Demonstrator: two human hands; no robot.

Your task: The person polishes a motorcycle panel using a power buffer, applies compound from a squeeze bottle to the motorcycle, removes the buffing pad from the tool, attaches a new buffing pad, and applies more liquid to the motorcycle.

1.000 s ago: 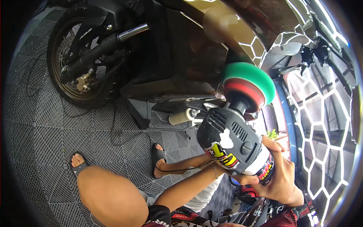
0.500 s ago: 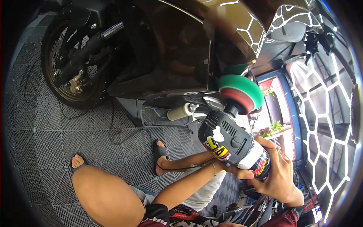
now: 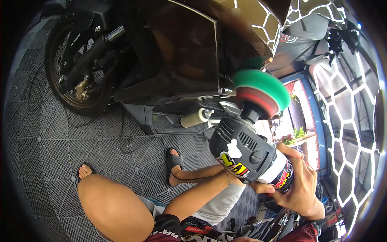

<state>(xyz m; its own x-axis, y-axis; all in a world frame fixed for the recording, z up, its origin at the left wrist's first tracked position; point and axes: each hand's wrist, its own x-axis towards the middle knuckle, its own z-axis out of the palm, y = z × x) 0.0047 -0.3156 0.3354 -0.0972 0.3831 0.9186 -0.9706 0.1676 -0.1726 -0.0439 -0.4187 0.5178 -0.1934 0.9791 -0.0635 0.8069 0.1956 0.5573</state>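
A right hand (image 3: 303,185) wraps the rear of a stickered black polisher (image 3: 246,150), whose long axis slants away to a round green foam pad (image 3: 264,86) near a glossy dark motorcycle panel's edge (image 3: 238,44); the left forearm (image 3: 201,195) reaches behind, its grip hidden.

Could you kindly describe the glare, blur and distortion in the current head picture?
In the head view, fisheye bending and dark corners; in the head view, hexagonal lights mirrored in the glossy panel, and the bright opening partly washed out; in the head view, the green pad smeared, perhaps from spinning, while the polisher looks sharper.
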